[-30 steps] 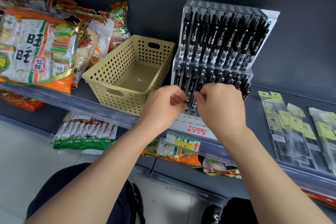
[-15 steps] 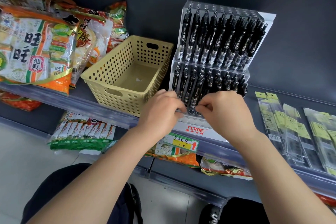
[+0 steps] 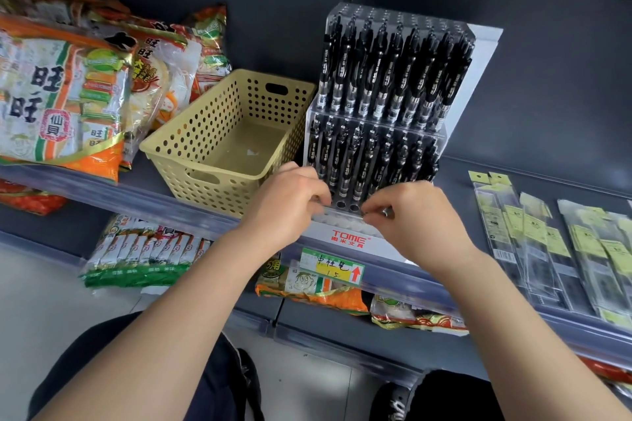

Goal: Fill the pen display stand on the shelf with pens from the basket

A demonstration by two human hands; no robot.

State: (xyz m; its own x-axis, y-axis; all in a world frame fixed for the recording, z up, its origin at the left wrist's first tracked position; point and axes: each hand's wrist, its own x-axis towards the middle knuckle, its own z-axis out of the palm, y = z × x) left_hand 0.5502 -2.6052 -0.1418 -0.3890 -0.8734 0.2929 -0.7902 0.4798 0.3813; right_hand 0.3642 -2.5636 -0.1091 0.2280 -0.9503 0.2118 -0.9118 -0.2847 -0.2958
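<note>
– Silvery tip is poking out between thumb and forefinger of the person's right hand (image 3: 410, 219), so it's pinching a pen (image 3: 385, 212) low at the front of the pen display stand (image 3: 349, 238). Anyone reading the left hand (image 3: 290, 205)?

– Its fingers are curling against the front tier, but whether it's gripping anything, can't tell. Two empty holes (image 3: 347, 205) are sitting right between the hands. The upper rows of pens (image 3: 393, 79) are looking full, and the basket (image 3: 212, 196) just left of the stand is holding no pens, only a pale scrap.

– So it's probably wrapping up. Those pens are likely handling light, stiff and a bit slick, so pinching mid-barrel and sliding each in tip-down is looking safest, since the neighbours are packed tight.
</note>
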